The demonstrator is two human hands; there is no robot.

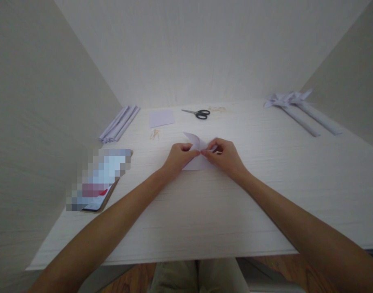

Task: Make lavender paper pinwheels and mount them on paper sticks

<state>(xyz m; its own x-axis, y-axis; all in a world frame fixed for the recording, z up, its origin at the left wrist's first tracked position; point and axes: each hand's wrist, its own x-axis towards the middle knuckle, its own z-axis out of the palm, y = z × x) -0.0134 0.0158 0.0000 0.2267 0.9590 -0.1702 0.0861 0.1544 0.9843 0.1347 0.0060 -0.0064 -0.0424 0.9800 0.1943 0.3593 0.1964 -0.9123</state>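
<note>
A white paper piece with curled, raised flaps is between my hands above the middle of the table. My left hand pinches its left part between thumb and fingers. My right hand grips the right part, its thumb and fingertip close to my left thumb near the paper's middle. My fingers hide part of the folds. Beyond my hands lie black-handled scissors, a flat square of paper and a few thin, light-coloured strips.
Rolled paper tubes lie at the back left. Two finished-looking paper pinwheels on paper sticks lie at the back right. A phone, partly blurred, rests at the left. Small tan bits lie by the scissors. Walls enclose the table on three sides.
</note>
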